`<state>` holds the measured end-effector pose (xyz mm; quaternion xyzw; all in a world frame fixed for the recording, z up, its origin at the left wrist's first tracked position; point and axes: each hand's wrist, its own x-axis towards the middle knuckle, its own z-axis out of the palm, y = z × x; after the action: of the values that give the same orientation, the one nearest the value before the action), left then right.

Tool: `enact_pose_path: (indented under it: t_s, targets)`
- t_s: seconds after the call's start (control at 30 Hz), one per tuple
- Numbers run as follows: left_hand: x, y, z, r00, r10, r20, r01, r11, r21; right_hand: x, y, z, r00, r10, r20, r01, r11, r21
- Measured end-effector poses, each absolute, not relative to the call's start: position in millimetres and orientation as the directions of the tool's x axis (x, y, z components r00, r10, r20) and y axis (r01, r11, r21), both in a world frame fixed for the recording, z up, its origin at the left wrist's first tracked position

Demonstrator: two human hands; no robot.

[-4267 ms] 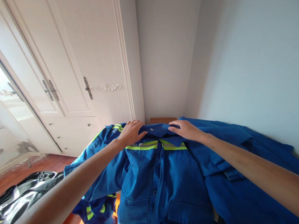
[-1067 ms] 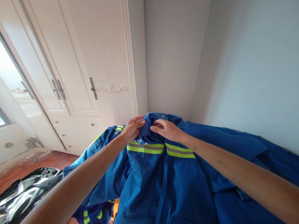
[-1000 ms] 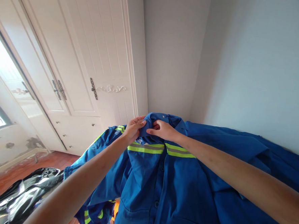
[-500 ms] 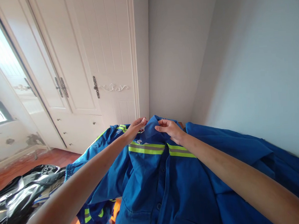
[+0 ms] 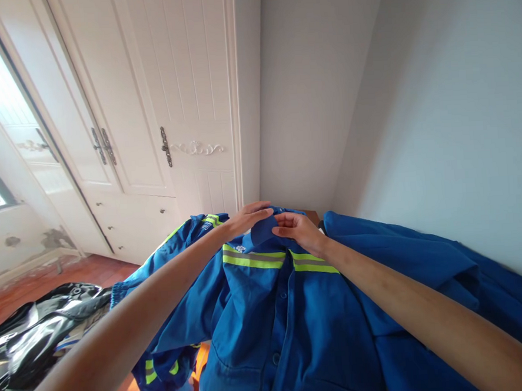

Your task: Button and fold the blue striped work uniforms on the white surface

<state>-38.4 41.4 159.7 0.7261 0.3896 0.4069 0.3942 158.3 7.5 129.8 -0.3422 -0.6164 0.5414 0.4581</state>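
A blue jacket (image 5: 250,314) with yellow-green and grey stripes lies spread out, front up, its buttons running down the middle. At its top, my left hand (image 5: 250,217) rests on the left side of the collar (image 5: 261,232), fingers extended and close together over the fabric. Facing it, my right hand (image 5: 297,228) pinches the collar's edge between thumb and fingers. Parts of the collar are hidden behind both hands.
More blue clothing (image 5: 401,252) lies along the wall at right. A striped blue garment (image 5: 165,372) hangs low at left. Shiny black and grey items (image 5: 39,333) lie on the red floor (image 5: 101,270). A white wardrobe (image 5: 139,79) stands behind.
My left hand has moved slightly right, its fingers now flatter over the collar and closer to my right hand. The collar flap has turned down toward the chest.
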Motion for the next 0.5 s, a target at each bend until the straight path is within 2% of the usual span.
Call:
enact_pose_path:
  t_s: [0.07,0.13,0.2,0.3,0.37,0.5]
  targets:
    - [-35.0,42.6,163.9,0.437,0.875,0.206,0.276,-0.349,0.896,159.1,10.8,129.2,-0.274,0.935,0.227,-0.052,0.221,-0.974]
    - [-32.8,47.0,163.5,0.393,0.910,0.129,0.292,-0.257,0.921,160.4,14.0,129.0,-0.223,0.942,0.252,-0.027,0.253,-0.967]
    - [-31.8,52.7,160.4,0.382,0.922,0.065,0.282,-0.183,0.942,161.9,17.4,128.4,-0.251,0.928,0.276,-0.012,0.282,-0.959]
    - [-31.2,60.4,155.2,0.477,0.879,-0.004,0.234,-0.123,0.965,166.4,27.0,126.1,-0.314,0.906,0.285,0.051,0.316,-0.947]
    - [-30.2,65.0,152.1,0.478,0.878,-0.019,0.217,-0.097,0.971,173.9,39.1,123.3,-0.260,0.926,0.273,0.219,0.332,-0.918]
    - [-25.8,76.8,145.1,0.230,0.972,0.042,0.272,-0.105,0.957,206.7,72.4,114.5,-0.058,0.960,0.273,0.604,0.251,-0.756]
